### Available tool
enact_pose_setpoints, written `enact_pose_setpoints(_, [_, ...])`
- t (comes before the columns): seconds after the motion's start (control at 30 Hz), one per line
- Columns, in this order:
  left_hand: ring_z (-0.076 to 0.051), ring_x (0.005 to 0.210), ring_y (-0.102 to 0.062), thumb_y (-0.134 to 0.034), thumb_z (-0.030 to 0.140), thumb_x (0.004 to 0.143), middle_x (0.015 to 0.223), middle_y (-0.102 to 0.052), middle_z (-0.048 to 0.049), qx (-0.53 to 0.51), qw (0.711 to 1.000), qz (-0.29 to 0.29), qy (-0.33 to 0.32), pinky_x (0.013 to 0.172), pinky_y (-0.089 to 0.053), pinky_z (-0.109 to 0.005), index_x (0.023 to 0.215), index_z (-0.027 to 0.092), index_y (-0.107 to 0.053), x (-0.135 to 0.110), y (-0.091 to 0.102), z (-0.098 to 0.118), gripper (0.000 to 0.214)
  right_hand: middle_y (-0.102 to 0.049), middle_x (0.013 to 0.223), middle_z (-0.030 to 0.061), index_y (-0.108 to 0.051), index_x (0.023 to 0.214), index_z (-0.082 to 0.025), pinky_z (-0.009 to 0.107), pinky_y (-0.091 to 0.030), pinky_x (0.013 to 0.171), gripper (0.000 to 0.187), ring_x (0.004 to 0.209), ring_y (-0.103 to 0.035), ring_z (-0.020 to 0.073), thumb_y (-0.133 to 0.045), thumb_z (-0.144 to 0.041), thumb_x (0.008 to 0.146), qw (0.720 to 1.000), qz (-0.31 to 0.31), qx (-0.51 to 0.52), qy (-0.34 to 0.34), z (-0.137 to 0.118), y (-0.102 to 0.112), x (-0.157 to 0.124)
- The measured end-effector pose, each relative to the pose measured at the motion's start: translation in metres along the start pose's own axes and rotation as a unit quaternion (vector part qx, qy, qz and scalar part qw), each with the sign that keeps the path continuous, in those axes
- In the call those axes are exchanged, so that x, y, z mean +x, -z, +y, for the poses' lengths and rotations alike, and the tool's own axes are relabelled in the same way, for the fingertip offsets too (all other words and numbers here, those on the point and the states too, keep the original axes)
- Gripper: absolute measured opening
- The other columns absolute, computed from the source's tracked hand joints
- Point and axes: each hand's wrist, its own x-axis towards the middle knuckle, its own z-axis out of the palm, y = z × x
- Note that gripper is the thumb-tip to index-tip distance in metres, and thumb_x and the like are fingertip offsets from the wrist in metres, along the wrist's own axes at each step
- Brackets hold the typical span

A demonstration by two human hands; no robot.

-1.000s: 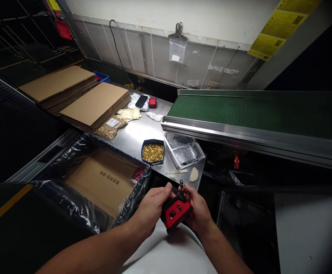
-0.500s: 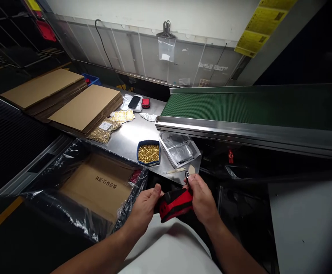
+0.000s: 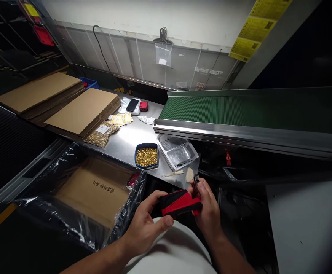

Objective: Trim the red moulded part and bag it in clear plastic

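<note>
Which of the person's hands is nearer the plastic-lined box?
Left. The left hand is just beside the box; the right hand is farther off, at the red device's right end.

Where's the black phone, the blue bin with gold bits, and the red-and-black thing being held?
Black phone (image 3: pixel 132 105): head view, middle of its dark face.
Blue bin (image 3: pixel 146 145): head view, inner far wall.
Red-and-black device (image 3: pixel 181 204): head view, its red band.

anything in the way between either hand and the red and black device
Nothing visible: the left hand holds the red and black device directly, and the right hand is at its right end, with a small shiny piece in its fingers.
</note>
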Motion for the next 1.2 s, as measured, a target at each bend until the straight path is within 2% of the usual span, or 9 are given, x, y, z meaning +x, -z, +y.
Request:
enact_pose_setpoints(0.2, [-0.023,0.094,-0.059,-0.042,0.051,0.098,0.103,-0.064,-0.0113,-0.053,0.997,-0.044,0.026,0.086,-0.046,-0.032,0.102,0.015,-0.069,0.002,-0.001,-0.002,0.045,-0.041,0.060,-0.0011,-0.049,0.089,-0.017,0.021,-0.035,0.048,0.042,0.051,-0.037,0.0079,-0.037,-0.057,0.094,0.999,0.037,0.002,0.012,-0.003,-0.003,0.000])
enact_pose_setpoints(0.37, [-0.023,0.094,-0.060,-0.040,0.055,0.097,0.105,-0.064,-0.0107,-0.060,0.990,0.021,0.125,0.081,-0.047,-0.030,0.102,0.015,-0.065,0.020,-0.006,0.006,0.048,-0.043,0.060,-0.0020,-0.049,0.095,-0.017,0.020,-0.032,0.041,0.046,0.045,-0.037,0.0073,-0.037,-0.061,0.092,1.000,0.006,-0.018,0.008,-0.004,-0.001,0.002])
enact_pose_setpoints(0.57, [-0.028,0.103,-0.060,-0.068,0.056,0.081,0.114,-0.064,-0.0139,-0.068,0.962,-0.189,0.187,0.088,-0.047,-0.035,0.124,0.015,-0.058,0.043,0.004,0.011,0.060,-0.046,0.060,-0.0020,-0.048,0.094,-0.017,0.019,-0.038,0.049,0.043,0.051,-0.041,0.0074,-0.039,-0.059,0.093,0.996,-0.038,-0.069,0.035,-0.002,-0.010,-0.001])
enact_pose_setpoints(0.67, [-0.028,0.108,-0.058,-0.084,0.047,0.067,0.118,-0.062,-0.0125,-0.092,0.951,-0.224,0.191,0.092,-0.045,-0.035,0.132,0.017,-0.053,0.043,0.015,0.004,0.077,-0.059,0.078,0.0023,-0.048,0.103,-0.018,0.022,-0.048,0.066,0.046,0.066,-0.054,0.0105,-0.026,-0.058,0.097,0.988,0.016,-0.152,0.032,0.028,-0.003,0.018])
enact_pose_setpoints(0.73, [-0.026,0.109,-0.057,-0.087,0.041,0.064,0.123,-0.059,-0.0107,-0.091,0.959,-0.197,0.180,0.095,-0.044,-0.034,0.142,0.022,-0.043,0.038,0.023,-0.003,0.091,-0.062,0.094,0.0061,-0.049,0.106,-0.018,0.026,-0.050,0.076,0.050,0.078,-0.059,0.0129,-0.018,-0.056,0.097,0.968,0.072,-0.241,0.017,0.062,0.011,0.039])
enact_pose_setpoints(0.8, [-0.026,0.108,-0.058,-0.087,0.036,0.065,0.125,-0.058,-0.0090,-0.090,0.964,-0.170,0.183,0.095,-0.044,-0.033,0.149,0.027,-0.031,0.029,0.032,-0.012,0.101,-0.060,0.099,0.0098,-0.054,0.100,-0.015,0.031,-0.048,0.083,0.045,0.087,-0.058,0.0172,-0.032,-0.054,0.095,0.945,0.106,-0.308,0.003,0.100,0.029,0.061])
enact_pose_setpoints(0.93, [-0.029,0.106,-0.060,-0.085,0.045,0.065,0.119,-0.063,-0.0088,-0.093,0.974,-0.067,0.193,0.093,-0.045,-0.034,0.147,0.027,-0.035,0.004,0.043,-0.037,0.098,-0.057,0.101,0.0114,-0.062,0.093,-0.012,0.036,-0.042,0.093,0.026,0.097,-0.054,0.0204,-0.052,-0.036,0.088,0.896,0.082,-0.436,0.006,0.166,0.053,0.095])
enact_pose_setpoints(1.07, [-0.031,0.107,-0.060,-0.075,0.064,0.068,0.111,-0.066,-0.0101,-0.141,0.961,0.096,0.218,0.093,-0.046,-0.034,0.132,0.022,-0.054,-0.016,0.045,-0.063,0.079,-0.057,0.103,0.0092,-0.062,0.097,-0.012,0.040,-0.035,0.100,0.018,0.107,-0.048,0.0212,-0.053,-0.024,0.088,0.846,0.048,-0.530,0.038,0.196,0.055,0.121])
enact_pose_setpoints(1.2, [-0.030,0.103,-0.063,-0.078,0.060,0.065,0.104,-0.069,-0.0123,-0.210,0.915,0.224,0.260,0.087,-0.049,-0.031,0.120,0.019,-0.062,-0.028,0.049,-0.073,0.071,-0.057,0.104,0.0088,-0.062,0.098,-0.012,0.041,-0.032,0.101,0.017,0.109,-0.045,0.0223,-0.056,-0.022,0.087,0.817,0.019,-0.572,0.073,0.205,0.054,0.139])
